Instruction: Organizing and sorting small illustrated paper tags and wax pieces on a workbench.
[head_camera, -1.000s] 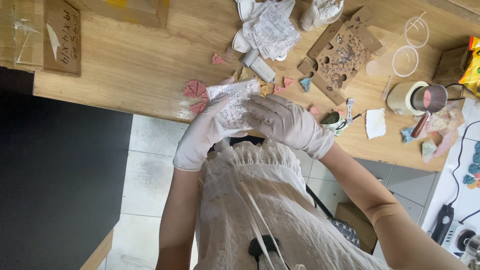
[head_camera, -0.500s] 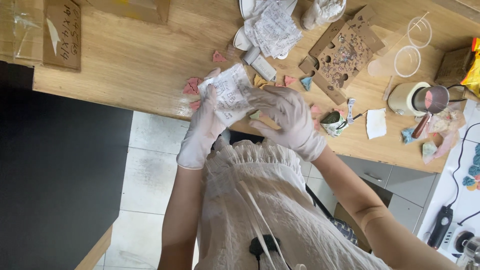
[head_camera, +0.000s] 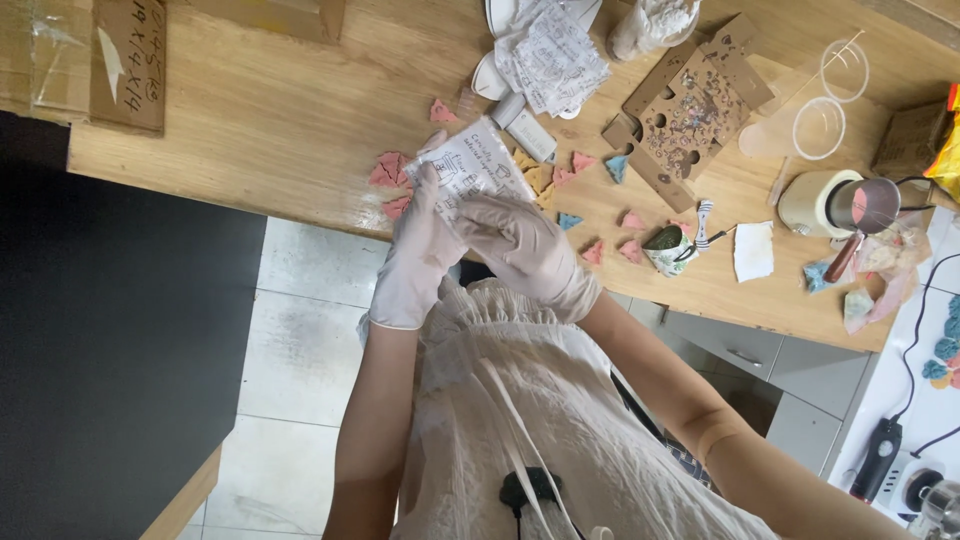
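Note:
Both my hands wear white gloves and hold a crumpled sheet of printed white paper (head_camera: 468, 165) over the front edge of a wooden table (head_camera: 270, 120). My left hand (head_camera: 418, 248) grips its left side with the fingers up along the paper. My right hand (head_camera: 525, 245) lies over its lower right part. Small pink, orange and blue triangular pieces (head_camera: 388, 168) lie on the table around the paper.
More crumpled printed paper (head_camera: 550, 50), a cut cardboard piece (head_camera: 690, 105), clear plastic cups (head_camera: 820, 125), a round tin with a metal lid (head_camera: 840, 205) and a small patterned cup (head_camera: 665, 248) sit further back. A cardboard box (head_camera: 125, 60) stands at the left. Tiled floor lies below.
My hands have lifted the paper from the table edge and turned it up, spreading it between them. The pink pieces that were under it now show beside it.

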